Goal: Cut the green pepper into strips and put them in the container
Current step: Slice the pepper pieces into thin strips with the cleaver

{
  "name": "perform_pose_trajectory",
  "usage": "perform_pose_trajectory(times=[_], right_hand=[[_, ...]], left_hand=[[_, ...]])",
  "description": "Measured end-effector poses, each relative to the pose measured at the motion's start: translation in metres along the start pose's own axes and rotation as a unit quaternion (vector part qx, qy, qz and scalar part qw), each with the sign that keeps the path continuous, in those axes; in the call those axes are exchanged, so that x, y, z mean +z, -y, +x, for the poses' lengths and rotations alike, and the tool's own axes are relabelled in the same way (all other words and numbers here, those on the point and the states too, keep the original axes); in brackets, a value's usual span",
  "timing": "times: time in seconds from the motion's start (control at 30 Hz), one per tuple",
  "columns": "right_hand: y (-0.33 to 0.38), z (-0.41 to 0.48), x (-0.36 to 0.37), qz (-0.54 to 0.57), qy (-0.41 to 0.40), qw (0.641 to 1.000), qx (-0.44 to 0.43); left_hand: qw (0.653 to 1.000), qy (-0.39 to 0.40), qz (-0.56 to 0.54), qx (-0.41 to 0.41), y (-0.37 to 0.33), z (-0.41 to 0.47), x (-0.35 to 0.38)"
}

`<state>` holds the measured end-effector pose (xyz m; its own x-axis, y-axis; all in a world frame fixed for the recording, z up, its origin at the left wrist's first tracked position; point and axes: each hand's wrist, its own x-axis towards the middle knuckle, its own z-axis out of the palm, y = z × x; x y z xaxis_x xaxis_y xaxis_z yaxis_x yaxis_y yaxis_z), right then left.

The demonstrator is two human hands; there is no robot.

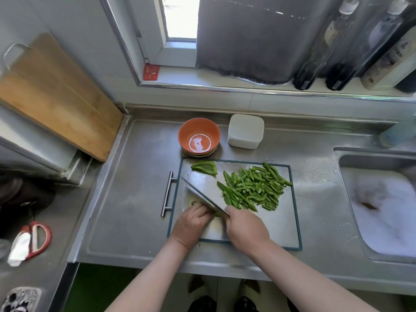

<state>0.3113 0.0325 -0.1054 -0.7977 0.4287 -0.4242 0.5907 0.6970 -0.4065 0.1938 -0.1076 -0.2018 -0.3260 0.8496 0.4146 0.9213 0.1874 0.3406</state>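
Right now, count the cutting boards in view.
2. A wooden board leans against the wall at left; a green-rimmed board lies on the counter under pepper strips. Another may hide behind the first.

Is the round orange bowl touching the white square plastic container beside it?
Apart. The head view shows bare steel counter between the round orange bowl and the white square plastic container.
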Motion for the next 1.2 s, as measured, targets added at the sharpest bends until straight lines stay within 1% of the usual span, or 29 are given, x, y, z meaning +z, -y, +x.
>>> perform_pose_trajectory(times=[0.07,0.17,0.3,0.47,0.7,0.93,1.2], right_hand=[[0.000,-0.014,0.000,-0.031,-0.003,0.999,-0.020],[0.002,-0.028,0.002,-0.065,-0.004,0.998,-0.019],[-0.002,-0.038,0.003,-0.062,-0.005,0.998,-0.008],[-0.004,-0.043,0.003,-0.069,-0.004,0.998,-0.002],[0.006,-0.038,-0.003,-0.087,0.006,0.996,0.005],[0.005,-0.040,-0.007,-0.094,0.006,0.996,0.004],[0.001,-0.036,-0.002,-0.083,0.004,0.997,-0.001]], left_hand=[[1.000,-0.006,-0.009,-0.001,0.001,-0.001,0.002],[1.000,-0.016,0.001,0.005,0.001,-0.001,0.003],[1.000,-0.020,-0.012,-0.001,0.001,-0.002,0.003],[1.000,0.003,-0.018,-0.015,0.002,-0.003,0.004],[0.999,0.015,-0.013,-0.028,0.005,-0.002,0.005],[1.000,-0.009,-0.009,-0.006,0.006,0.001,0.006],[1.000,-0.004,-0.015,-0.014,0.006,0.003,0.005]])
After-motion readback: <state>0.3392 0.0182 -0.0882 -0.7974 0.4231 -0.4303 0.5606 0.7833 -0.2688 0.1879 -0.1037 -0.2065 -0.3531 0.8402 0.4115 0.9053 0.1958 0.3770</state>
